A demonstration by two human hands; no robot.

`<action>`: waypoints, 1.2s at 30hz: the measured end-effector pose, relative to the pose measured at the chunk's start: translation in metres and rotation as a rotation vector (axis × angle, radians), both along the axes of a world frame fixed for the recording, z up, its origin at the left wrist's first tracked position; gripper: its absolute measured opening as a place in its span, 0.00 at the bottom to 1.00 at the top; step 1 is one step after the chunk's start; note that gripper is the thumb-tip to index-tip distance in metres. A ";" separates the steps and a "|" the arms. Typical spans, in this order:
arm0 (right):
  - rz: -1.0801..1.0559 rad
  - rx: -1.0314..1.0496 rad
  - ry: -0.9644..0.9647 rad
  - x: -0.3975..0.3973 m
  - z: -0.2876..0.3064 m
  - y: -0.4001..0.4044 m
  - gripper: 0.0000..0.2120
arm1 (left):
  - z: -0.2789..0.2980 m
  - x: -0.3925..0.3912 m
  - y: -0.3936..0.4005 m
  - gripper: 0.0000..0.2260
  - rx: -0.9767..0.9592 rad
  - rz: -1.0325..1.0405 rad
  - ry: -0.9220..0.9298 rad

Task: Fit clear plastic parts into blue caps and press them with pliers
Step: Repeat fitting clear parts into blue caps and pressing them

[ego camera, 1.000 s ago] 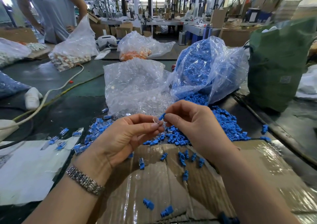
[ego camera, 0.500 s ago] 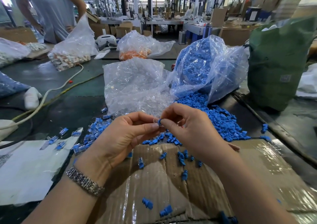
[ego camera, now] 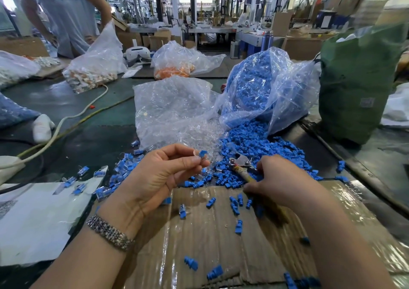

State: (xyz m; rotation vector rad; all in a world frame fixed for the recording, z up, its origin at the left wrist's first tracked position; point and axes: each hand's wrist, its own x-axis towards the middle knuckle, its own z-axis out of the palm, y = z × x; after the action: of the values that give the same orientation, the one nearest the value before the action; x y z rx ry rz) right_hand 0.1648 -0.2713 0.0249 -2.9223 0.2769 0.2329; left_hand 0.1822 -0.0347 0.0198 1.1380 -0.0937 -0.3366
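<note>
cardboard (ego camera: 210,240) wrapped in shiny tape lies nearest on the worktop (ego camera: 95,138), with a few loose blue caps scattered over it. a wristwatch band (ego camera: 110,233) circles the left wrist. the left hand (ego camera: 155,175) is raised palm-up over the far edge of the cardboard, its thumb and fingers (ego camera: 200,162) pressed together, pinching one blue cap (ego camera: 203,154) with a clear plastic part (ego camera: 195,152) at it; whether the part is fully seated cannot be told. just to the right, the right hand (ego camera: 281,178) lies knuckles-up over the pliers (ego camera: 241,165), its fingers curled round the yellowish handles, while the metal head rests on the spilled pile of blue caps (ego camera: 261,142). to the left of the left hand, assembled pieces (ego camera: 124,169) of blue and clear plastic lie on the dark worktop and on a white sheet (ego camera: 33,218). behind the hands a clear bag of clear parts (ego camera: 174,109) slumps open, touching the bag of blue caps (ego camera: 263,89) on its right, which spills onto the worktop. a green sack (ego camera: 358,82) stands further right. a white cable (ego camera: 73,118) curves across the left side. further back sit a bag of orange pieces (ego camera: 177,62) and another clear bag (ego camera: 97,60), beside which a person in a light shirt (ego camera: 64,12) stands.
</note>
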 end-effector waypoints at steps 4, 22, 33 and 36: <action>0.015 -0.008 -0.049 0.000 -0.002 0.004 0.15 | -0.001 0.001 -0.001 0.09 -0.044 0.003 -0.004; 0.345 0.993 0.246 -0.021 0.020 0.026 0.16 | -0.003 0.004 0.002 0.14 0.001 0.067 -0.149; 0.300 0.923 0.178 -0.024 0.020 0.036 0.21 | -0.005 0.001 0.002 0.10 0.292 0.106 -0.307; 0.273 0.888 0.147 -0.025 0.020 0.041 0.23 | -0.004 -0.001 0.001 0.10 0.323 0.129 -0.319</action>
State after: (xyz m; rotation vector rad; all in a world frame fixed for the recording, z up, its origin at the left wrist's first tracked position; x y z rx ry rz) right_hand 0.1402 -0.2298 0.0446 -2.0502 -0.1780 0.4680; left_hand 0.1815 -0.0339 0.0154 1.5047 -0.2522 -0.0522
